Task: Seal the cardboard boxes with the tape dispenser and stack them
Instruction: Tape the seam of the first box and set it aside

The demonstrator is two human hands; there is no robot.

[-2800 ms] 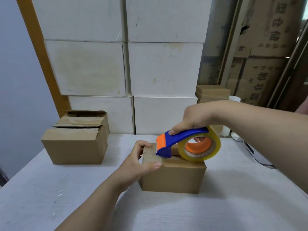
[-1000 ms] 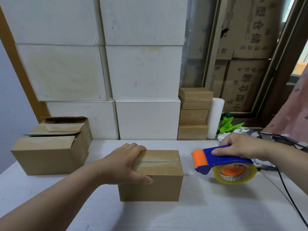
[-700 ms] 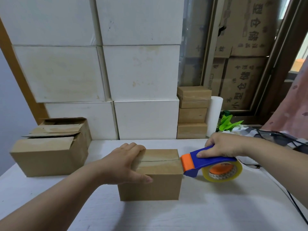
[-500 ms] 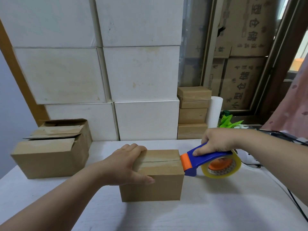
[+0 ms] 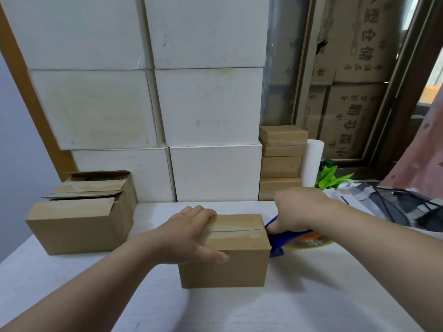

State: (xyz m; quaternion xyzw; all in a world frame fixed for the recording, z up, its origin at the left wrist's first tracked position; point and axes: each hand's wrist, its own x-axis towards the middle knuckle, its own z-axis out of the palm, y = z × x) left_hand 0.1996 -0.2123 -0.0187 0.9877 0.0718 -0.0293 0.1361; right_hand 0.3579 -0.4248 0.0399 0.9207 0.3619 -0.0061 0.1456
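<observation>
A small brown cardboard box (image 5: 236, 267) stands in the middle of the white table (image 5: 311, 303), its top flaps closed with a seam across. My left hand (image 5: 189, 238) holds its left end, fingers over the top edge and thumb along the front. My right hand (image 5: 297, 212) grips the blue tape dispenser (image 5: 281, 240), tilted down against the box's right end. Its yellow tape roll (image 5: 311, 243) lies mostly hidden under my wrist. An unsealed brown box (image 5: 79, 224) with raised flaps sits at the left.
Large white boxes (image 5: 206, 106) are stacked against the wall behind the table. A stack of small brown boxes (image 5: 281, 159) stands at the back right beside a white roll (image 5: 312, 161). Green leaves (image 5: 332, 178), cloth and black cables (image 5: 407, 207) lie at the right.
My right hand has brought the dispenser from the table on the right to the box's right end and tipped it downward. My left hand stays on the box.
</observation>
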